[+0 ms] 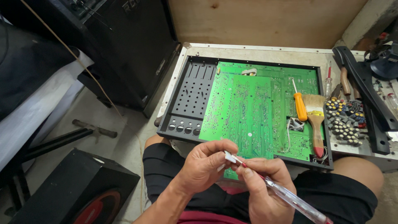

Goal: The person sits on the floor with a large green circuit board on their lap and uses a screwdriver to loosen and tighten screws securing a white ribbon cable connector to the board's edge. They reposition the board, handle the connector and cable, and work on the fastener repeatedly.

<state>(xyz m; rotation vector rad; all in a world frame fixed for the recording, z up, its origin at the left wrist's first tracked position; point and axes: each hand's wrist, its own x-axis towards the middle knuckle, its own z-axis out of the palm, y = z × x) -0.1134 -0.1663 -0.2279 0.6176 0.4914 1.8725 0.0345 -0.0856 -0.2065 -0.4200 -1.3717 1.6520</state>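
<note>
Item in hand: one small white plastic part [229, 157], pinched between the fingers of your left hand [205, 166], which was curled closed around it above your lap, just in front of the near edge of the open black metal chassis [191, 93]. Your right hand [261, 182] was closed on one clear-handled screwdriver with a red tip [286, 195], its point set against the white part. Step, as judged: you were working the tip into or against the small part, so a further move would have called for a steady pinch and light pressure, since the part looked small and easy to flick away. Counted on the chassis: one large green circuit board [257, 103] filling most of it; one orange-handled screwdriver [299, 105] lying on the board; one wooden-handled paintbrush with pale bristles [316, 120] just beside it. To the right sat one cluster of loose black knobs with coloured caps [344, 120], too many and too small to count. One black speaker cabinet [74, 191] stood at your lower left.
</note>
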